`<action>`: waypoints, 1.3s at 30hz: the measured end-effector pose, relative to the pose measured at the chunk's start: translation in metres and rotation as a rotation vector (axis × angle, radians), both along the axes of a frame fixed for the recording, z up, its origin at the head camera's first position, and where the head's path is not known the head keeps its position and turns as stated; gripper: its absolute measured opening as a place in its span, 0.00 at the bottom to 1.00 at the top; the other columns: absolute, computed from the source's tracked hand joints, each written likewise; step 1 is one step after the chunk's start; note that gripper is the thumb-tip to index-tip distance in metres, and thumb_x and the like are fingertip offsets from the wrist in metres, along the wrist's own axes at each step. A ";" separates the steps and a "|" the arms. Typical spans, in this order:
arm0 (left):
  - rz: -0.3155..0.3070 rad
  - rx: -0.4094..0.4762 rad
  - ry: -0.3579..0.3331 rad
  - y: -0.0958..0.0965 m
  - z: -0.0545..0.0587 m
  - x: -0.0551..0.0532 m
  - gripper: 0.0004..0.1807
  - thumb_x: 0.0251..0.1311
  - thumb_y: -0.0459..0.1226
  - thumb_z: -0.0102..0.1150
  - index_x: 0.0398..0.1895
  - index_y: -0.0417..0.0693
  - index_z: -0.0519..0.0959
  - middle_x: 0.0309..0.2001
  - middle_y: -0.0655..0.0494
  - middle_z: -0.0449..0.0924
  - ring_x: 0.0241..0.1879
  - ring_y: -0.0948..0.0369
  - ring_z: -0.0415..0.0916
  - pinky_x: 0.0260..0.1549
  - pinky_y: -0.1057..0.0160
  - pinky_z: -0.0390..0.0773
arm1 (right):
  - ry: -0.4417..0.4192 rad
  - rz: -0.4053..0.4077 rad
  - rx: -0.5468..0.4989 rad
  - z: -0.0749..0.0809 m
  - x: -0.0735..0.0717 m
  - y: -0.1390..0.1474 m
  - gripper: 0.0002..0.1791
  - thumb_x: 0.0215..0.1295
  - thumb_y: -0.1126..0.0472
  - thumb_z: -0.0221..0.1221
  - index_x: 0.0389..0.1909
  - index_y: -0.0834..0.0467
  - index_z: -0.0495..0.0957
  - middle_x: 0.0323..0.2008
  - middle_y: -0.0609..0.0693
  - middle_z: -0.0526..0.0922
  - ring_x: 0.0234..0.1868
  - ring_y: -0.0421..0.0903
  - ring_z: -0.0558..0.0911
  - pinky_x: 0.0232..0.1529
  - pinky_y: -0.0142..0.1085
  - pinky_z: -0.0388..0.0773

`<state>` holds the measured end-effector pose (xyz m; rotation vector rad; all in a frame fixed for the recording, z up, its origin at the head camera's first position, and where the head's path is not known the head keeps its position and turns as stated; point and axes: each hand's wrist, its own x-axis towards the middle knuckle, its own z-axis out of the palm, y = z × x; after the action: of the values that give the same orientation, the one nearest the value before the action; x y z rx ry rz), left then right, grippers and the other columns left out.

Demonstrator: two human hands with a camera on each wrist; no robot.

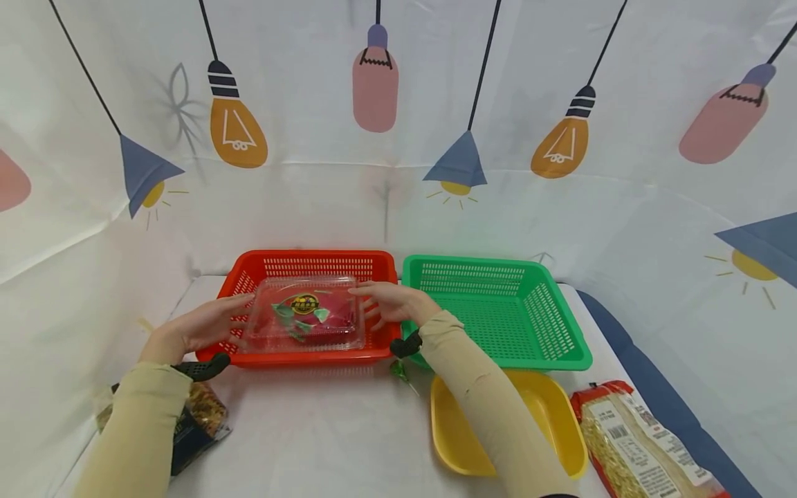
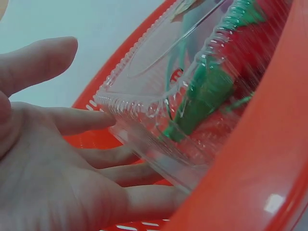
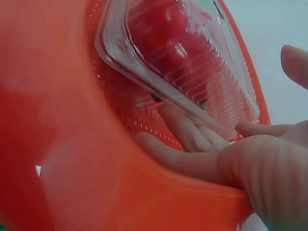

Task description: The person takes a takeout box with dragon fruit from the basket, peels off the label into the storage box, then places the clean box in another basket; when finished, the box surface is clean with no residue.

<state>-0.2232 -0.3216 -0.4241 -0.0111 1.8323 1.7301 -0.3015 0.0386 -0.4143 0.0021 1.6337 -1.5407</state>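
Container [image 1: 311,321] of clear plastic is seen, in the head view, within the red basket [image 1: 311,359]; red and green are shown through it, and a dark and yellow label [image 1: 305,303] is centred on top. It is flanked by two hands set well apart: the left hand [image 1: 205,325] is placed at its left end and the right hand [image 1: 395,299] at its right end, both with fingers extended. Just beside the red basket, a green basket [image 1: 479,311] is set on the right, and nearer the person a yellow tub [image 1: 548,408] is partly covered by the right sleeve [image 1: 498,401]. A printed bag [image 1: 641,436] is laid near the tub, a dark packet [image 1: 196,432] is partly hidden by the left sleeve [image 1: 133,415], and a small green item [image 1: 399,370] with a thin stick is found on the white worktop [image 1: 336,429]

In the left wrist view, the thumb is held away from the container, the forefinger is brought to its ridged corner, and the other fingers are stretched along its lower side, their tips partly hidden

In the right wrist view, straight fingers are passed between basket rim and container, with the thumb held clear; how firmly the container is touched cannot be told
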 end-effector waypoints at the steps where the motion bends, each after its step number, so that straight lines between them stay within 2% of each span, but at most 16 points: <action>1: 0.001 0.000 0.002 0.000 0.000 0.000 0.40 0.78 0.55 0.34 0.81 0.45 0.35 0.77 0.33 0.38 0.70 0.35 0.53 0.56 0.41 0.75 | 0.001 0.002 -0.003 0.000 0.000 0.001 0.39 0.71 0.48 0.58 0.78 0.50 0.52 0.61 0.61 0.73 0.62 0.61 0.71 0.65 0.64 0.65; 8: 0.019 0.010 0.022 0.001 -0.001 0.003 0.39 0.78 0.54 0.34 0.80 0.45 0.38 0.76 0.34 0.41 0.69 0.37 0.56 0.55 0.40 0.76 | 0.005 0.010 -0.033 -0.004 0.000 0.003 0.39 0.73 0.48 0.56 0.78 0.50 0.51 0.57 0.61 0.75 0.60 0.60 0.73 0.65 0.63 0.66; 15: 0.016 0.014 0.042 -0.001 -0.003 0.003 0.38 0.78 0.54 0.33 0.80 0.45 0.38 0.76 0.35 0.43 0.65 0.45 0.63 0.55 0.41 0.76 | 0.023 0.005 -0.063 -0.006 0.000 0.004 0.37 0.73 0.48 0.56 0.77 0.50 0.52 0.53 0.60 0.75 0.58 0.58 0.75 0.62 0.61 0.70; 23: -0.001 0.000 0.062 -0.004 -0.004 0.004 0.39 0.77 0.54 0.35 0.81 0.48 0.36 0.76 0.37 0.43 0.62 0.50 0.65 0.54 0.46 0.77 | 0.051 -0.022 -0.063 -0.008 0.001 0.004 0.36 0.72 0.48 0.57 0.75 0.50 0.54 0.56 0.61 0.73 0.58 0.58 0.74 0.59 0.57 0.74; 28: 0.013 -0.038 0.056 0.002 -0.003 0.003 0.41 0.78 0.53 0.35 0.80 0.47 0.32 0.77 0.36 0.38 0.64 0.47 0.61 0.52 0.49 0.78 | 0.060 -0.045 -0.045 -0.003 0.003 0.004 0.36 0.72 0.48 0.57 0.75 0.51 0.55 0.59 0.61 0.69 0.60 0.59 0.71 0.57 0.57 0.75; 30: 0.028 -0.068 0.053 0.007 -0.001 0.003 0.42 0.77 0.53 0.38 0.80 0.47 0.31 0.77 0.35 0.38 0.66 0.44 0.59 0.53 0.50 0.78 | 0.069 -0.063 -0.020 0.002 0.005 0.004 0.35 0.72 0.49 0.58 0.75 0.51 0.56 0.56 0.60 0.69 0.57 0.57 0.72 0.54 0.56 0.78; 33: 0.061 -0.128 0.066 0.014 0.002 0.006 0.44 0.76 0.54 0.41 0.80 0.46 0.32 0.76 0.36 0.41 0.66 0.42 0.59 0.54 0.53 0.78 | 0.083 -0.088 0.016 0.012 0.009 0.003 0.35 0.71 0.49 0.59 0.74 0.51 0.58 0.45 0.56 0.71 0.47 0.52 0.74 0.49 0.53 0.81; 36: 0.112 -0.169 0.096 0.020 0.009 0.011 0.45 0.75 0.56 0.42 0.80 0.45 0.34 0.75 0.37 0.46 0.64 0.45 0.63 0.52 0.56 0.79 | 0.125 -0.084 0.038 0.021 0.013 0.001 0.36 0.71 0.49 0.59 0.75 0.52 0.57 0.36 0.54 0.72 0.37 0.49 0.75 0.47 0.49 0.82; 39: 0.152 -0.195 0.139 0.026 0.018 0.016 0.45 0.74 0.58 0.43 0.81 0.45 0.37 0.74 0.37 0.49 0.61 0.49 0.65 0.50 0.59 0.79 | 0.170 -0.089 0.071 0.029 0.016 -0.001 0.38 0.71 0.49 0.59 0.76 0.52 0.55 0.35 0.52 0.75 0.35 0.47 0.77 0.46 0.48 0.82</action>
<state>-0.2072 -0.2957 -0.4062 -0.1141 2.1460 1.6814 -0.2852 0.0379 -0.3850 -0.0187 1.8429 -1.5851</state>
